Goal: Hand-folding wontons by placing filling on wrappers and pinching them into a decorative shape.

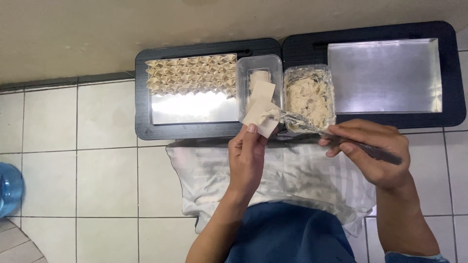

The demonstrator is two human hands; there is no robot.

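The left hand (247, 158) holds a square dumpling wrapper (261, 118) up by its lower edge, the thumb pressed on the front and the other fingers hidden behind it. The right hand (373, 151) is closed around the dark handle of a fork (312, 127), whose tines rest on the wrapper with a dab of pale filling at the tip. Wrapper and fork meet just in front of two clear plastic tubs standing side by side: the left tub (258, 63) holds a stack of more wrappers, and the right tub (309, 96) is full of pale, lumpy filling. To the left of the tubs a metal tray (192, 109) sits on a black board (141, 97), its far half covered with rows of folded dumplings (191, 74) and its near half bare. To the right a second metal tray (385, 75) lies on another black board (451, 73). A white striped cloth (292, 175) is spread across the person's lap, over the tiled floor (73, 146). A blue water jug (9, 187) shows at the left edge.
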